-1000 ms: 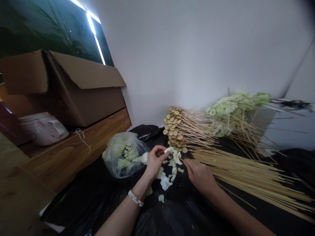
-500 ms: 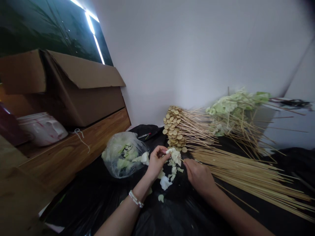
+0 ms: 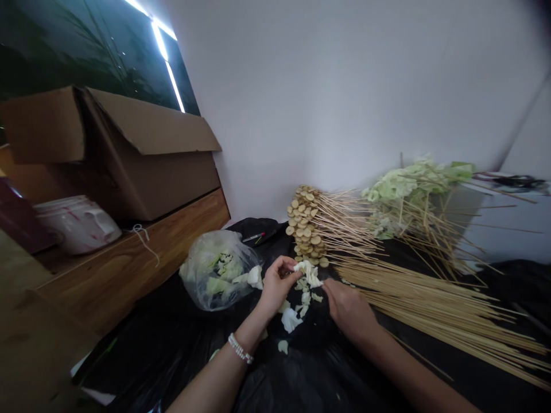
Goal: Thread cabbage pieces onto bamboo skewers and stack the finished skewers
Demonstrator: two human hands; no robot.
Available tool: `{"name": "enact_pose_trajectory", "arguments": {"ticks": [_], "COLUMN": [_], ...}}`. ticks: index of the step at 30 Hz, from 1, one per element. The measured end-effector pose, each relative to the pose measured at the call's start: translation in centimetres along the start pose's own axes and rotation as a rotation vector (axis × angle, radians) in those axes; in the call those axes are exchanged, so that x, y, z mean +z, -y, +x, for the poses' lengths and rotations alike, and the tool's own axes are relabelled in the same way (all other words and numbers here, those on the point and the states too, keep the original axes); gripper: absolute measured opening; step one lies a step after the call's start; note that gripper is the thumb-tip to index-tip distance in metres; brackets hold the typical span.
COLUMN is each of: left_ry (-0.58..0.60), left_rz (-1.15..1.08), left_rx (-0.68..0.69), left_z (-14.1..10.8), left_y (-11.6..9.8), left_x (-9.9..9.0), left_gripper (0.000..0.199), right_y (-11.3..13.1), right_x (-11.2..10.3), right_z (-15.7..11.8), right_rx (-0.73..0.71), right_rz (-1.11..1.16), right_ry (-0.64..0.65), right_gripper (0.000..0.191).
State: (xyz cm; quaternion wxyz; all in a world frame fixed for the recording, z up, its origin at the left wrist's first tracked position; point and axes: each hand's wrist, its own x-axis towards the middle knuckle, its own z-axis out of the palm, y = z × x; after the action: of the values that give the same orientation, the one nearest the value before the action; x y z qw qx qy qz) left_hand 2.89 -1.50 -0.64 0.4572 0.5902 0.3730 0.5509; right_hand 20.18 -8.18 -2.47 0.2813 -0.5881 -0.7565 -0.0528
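My left hand pinches a crumpled piece of pale cabbage leaf between thumb and fingers. Closed at the leaf's other side is my right hand, gripping a thin bamboo skewer whose rear length shows beyond the forearm. The leaf hides the skewer's front end. Below both hands, torn cabbage scraps lie on black plastic sheeting. Left of my left hand sits a clear plastic bag of cabbage pieces.
Skewers tipped with round pale slices are stacked by the wall. Loose bamboo skewers spread to the right. Skewered cabbage leaves pile up behind them. A cardboard box and a white tub stand on a wooden surface at left.
The cabbage leaf between my hands has become more bunched and folded. Both hands have shifted only slightly, and the whole view has moved a little.
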Motion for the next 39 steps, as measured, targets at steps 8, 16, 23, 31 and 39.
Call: {"name": "enact_pose_trajectory", "arguments": {"ticks": [8,16,23,31,39], "left_ry": [0.023,0.036,0.052,0.079,-0.049], "left_rz": [0.010,-0.010,-0.023,-0.033,0.095], "left_rx": [0.006,-0.017,-0.020,-0.018,0.061], "left_z": [-0.1,-0.2,-0.1,-0.4,1.6], "left_y": [0.3,0.0,0.4,0.1,0.4], "left_x": [0.1,0.3,0.3,0.7,-2.3], "left_gripper": [0.026,0.027,0.023,0.020,0.039], "right_y": [-0.1,-0.2,-0.3,-0.6,-2.0], "right_x": [-0.1,0.3,0.1,0.4,-0.6], "right_z": [0.0,0.2,0.0,0.3,0.9], "right_rx": [-0.006,0.020,-0.031,0.011,0.034], "right_rz": [-0.019,0.074,0.000,0.063,0.036], "right_ry": [-0.021,0.033,-0.064,0.053,-0.093], "right_gripper": [0.025,0.025,0.026,0.027,0.030]}}
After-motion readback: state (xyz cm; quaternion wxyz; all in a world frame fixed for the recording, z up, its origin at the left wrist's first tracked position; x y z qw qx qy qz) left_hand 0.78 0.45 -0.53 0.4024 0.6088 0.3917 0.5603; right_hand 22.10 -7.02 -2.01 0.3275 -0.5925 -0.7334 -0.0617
